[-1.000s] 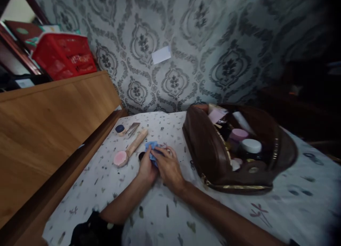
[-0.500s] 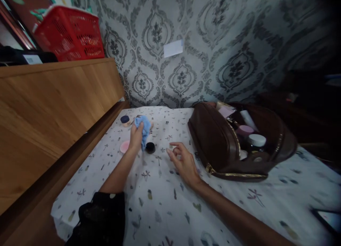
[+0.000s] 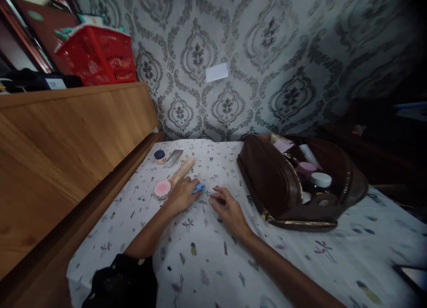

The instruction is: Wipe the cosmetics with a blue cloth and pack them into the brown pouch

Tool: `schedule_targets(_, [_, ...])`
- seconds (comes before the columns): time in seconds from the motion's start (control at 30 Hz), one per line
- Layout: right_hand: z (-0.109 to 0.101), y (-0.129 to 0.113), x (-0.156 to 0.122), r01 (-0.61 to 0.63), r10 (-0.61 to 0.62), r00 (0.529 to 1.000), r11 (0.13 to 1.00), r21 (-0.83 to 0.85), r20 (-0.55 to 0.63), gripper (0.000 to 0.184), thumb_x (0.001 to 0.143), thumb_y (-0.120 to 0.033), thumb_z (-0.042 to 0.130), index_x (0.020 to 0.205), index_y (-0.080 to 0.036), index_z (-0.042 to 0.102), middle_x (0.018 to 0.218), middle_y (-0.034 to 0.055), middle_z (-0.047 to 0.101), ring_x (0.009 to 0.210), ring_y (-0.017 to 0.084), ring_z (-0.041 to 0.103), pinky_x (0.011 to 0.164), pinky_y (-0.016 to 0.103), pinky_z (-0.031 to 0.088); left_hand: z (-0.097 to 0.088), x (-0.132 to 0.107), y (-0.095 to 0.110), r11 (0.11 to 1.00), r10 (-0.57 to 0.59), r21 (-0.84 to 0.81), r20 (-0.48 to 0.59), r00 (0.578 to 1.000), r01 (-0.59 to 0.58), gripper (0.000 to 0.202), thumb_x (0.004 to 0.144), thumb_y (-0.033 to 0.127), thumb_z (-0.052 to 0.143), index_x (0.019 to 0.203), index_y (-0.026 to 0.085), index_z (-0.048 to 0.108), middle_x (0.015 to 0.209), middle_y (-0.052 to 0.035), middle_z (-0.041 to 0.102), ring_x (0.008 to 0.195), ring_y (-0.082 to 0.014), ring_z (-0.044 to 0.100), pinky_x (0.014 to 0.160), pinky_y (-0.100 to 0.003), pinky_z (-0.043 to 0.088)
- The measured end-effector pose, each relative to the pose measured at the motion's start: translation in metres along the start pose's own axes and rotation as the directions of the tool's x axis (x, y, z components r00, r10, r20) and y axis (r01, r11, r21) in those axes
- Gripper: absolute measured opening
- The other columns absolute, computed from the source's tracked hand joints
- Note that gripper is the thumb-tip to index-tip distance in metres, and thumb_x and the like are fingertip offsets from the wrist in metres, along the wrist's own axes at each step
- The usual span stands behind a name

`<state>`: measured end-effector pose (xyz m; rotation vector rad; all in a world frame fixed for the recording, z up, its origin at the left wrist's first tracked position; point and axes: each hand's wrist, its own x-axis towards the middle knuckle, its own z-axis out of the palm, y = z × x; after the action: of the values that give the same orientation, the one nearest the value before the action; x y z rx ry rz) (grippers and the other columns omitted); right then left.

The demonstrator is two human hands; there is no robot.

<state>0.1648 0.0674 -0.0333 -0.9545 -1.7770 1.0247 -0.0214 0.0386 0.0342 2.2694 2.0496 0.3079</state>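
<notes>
On my head feed I have the left hand [image 3: 182, 196] low over a white printed sheet [image 3: 213, 277], its fingers curled down and gripping a blue cloth [image 3: 199, 188]. Only a small fold of that blue cloth pokes out on the side facing my other hand; the rest is hidden under the palm, so I can't make out whether anything else is pinned beneath. My right hand [image 3: 230, 210] is near it, between the blue cloth and the bag, fingers loosely bent with thumb and forefinger parted and nothing between them; from this angle I can't tell whether it touches the sheet. Just beyond my left knuckles lies a beige tube [image 3: 183, 169], slanting away from me, its near end up against a round pot with a pink top [image 3: 162, 189]. Farther back I see a small jar with a dark blue lid [image 3: 160, 156], standing upright, and just beside it a flat silvery packet [image 3: 175, 157] lying down. Over on my right a brown bag [image 3: 270, 183] sits unzipped, and inside I pick out a white-lidded jar [image 3: 320, 180], a pink cap [image 3: 306, 168] and a pale tube [image 3: 310, 156] leaning toward the back. A dark-edged device [image 3: 413, 274] is cut off by the right side of my view. On my left, a red basket [image 3: 96, 54] stands on a wooden panel [image 3: 76, 121], and a white slip [image 3: 216, 72] shows against the patterned wall [image 3: 233, 27].
</notes>
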Motion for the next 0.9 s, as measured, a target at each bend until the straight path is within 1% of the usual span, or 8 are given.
schedule_targets(0.1, [0.005,0.004,0.000,0.052,-0.052,0.998,0.998,-0.029,0.021,0.050,0.077,-0.036,0.064,0.124,-0.021,0.055,0.117,0.0101,0.070,0.107,0.026,0.065,0.096,0.045,0.049,0.010,-0.005,0.008,0.997,-0.031,-0.069,-0.091,0.995,0.024,0.028,0.100,0.041,0.042,0.109,0.021,0.059,0.102,-0.0070,0.068,0.098,-0.0229,0.064,0.084,-0.031,0.048])
schedule_targets(0.17, [0.008,0.006,0.000,0.108,-0.105,0.994,0.992,-0.072,0.042,0.052,0.075,-0.032,0.065,0.125,-0.021,0.055,0.120,0.0108,0.068,0.113,0.028,0.062,0.099,0.046,0.047,0.015,-0.008,0.017,0.995,-0.045,-0.094,-0.098,0.994,0.035,0.031,0.102,0.042,0.037,0.108,0.020,0.059,0.102,-0.0076,0.070,0.095,-0.0226,0.066,0.081,-0.030,0.048])
schedule_targets(0.3, [0.007,0.003,0.001,0.124,-0.103,0.988,0.973,-0.195,0.114,0.040,0.074,-0.029,0.065,0.113,-0.018,0.059,0.106,0.0105,0.068,0.102,0.027,0.062,0.091,0.043,0.049,0.015,-0.010,0.037,1.000,-0.019,-0.004,-0.031,0.999,0.019,0.043,0.104,0.045,0.029,0.109,0.017,0.061,0.102,-0.0122,0.073,0.092,-0.0260,0.070,0.079,-0.034,0.050])
schedule_targets(0.4, [0.005,-0.002,0.001,0.109,-0.081,0.988,0.969,-0.222,0.132,0.039,0.073,-0.028,0.066,0.110,-0.017,0.059,0.104,0.0102,0.069,0.098,0.027,0.062,0.087,0.040,0.049,0.008,-0.011,0.042,0.998,-0.026,0.061,-0.008,1.000,0.027,0.048,0.104,0.045,0.025,0.111,0.015,0.062,0.097,-0.0141,0.075,0.088,-0.0278,0.071,0.077,-0.036,0.051])
schedule_targets(0.57, [0.004,-0.006,0.001,0.104,-0.072,0.986,0.972,-0.212,0.153,0.043,0.070,-0.026,0.072,0.110,-0.019,0.059,0.104,0.0090,0.070,0.098,0.026,0.064,0.087,0.039,0.049,0.003,-0.013,0.041,0.994,-0.008,0.113,0.006,1.000,0.008,0.049,0.104,0.046,0.026,0.111,0.016,0.065,0.093,-0.0134,0.076,0.085,-0.0270,0.072,0.076,-0.036,0.050])
schedule_targets(0.7, [0.003,-0.005,0.000,0.133,-0.101,0.978,0.976,-0.174,0.181,0.048,0.071,-0.025,0.072,0.117,-0.020,0.058,0.109,0.0084,0.071,0.099,0.026,0.065,0.088,0.039,0.050,0.006,-0.013,0.038,0.994,0.016,0.105,-0.028,0.999,-0.013,0.048,0.103,0.046,0.029,0.108,0.018,0.067,0.093,-0.0124,0.076,0.083,-0.0260,0.071,0.075,-0.035,0.050])
schedule_targets(0.8, [0.002,-0.001,-0.001,0.161,-0.126,0.973,0.971,-0.175,0.195,0.056,0.071,-0.021,0.071,0.124,-0.020,0.056,0.112,0.0085,0.071,0.103,0.027,0.065,0.090,0.041,0.051,0.011,-0.012,0.033,0.998,-0.001,0.068,-0.062,0.998,0.005,0.047,0.104,0.042,0.027,0.101,0.019,0.068,0.090,-0.0101,0.076,0.082,-0.0240,0.071,0.075,-0.032,0.048])
schedule_targets(0.9, [0.002,0.003,-0.002,0.176,-0.142,0.975,0.962,-0.211,0.169,0.064,0.070,-0.018,0.069,0.132,-0.021,0.054,0.114,0.0093,0.070,0.109,0.029,0.064,0.095,0.045,0.050,0.012,-0.011,0.025,0.998,-0.036,0.049,-0.096,0.995,0.041,0.046,0.105,0.040,0.025,0.098,0.020,0.066,0.088,-0.0086,0.075,0.083,-0.0227,0.071,0.074,-0.030,0.047])
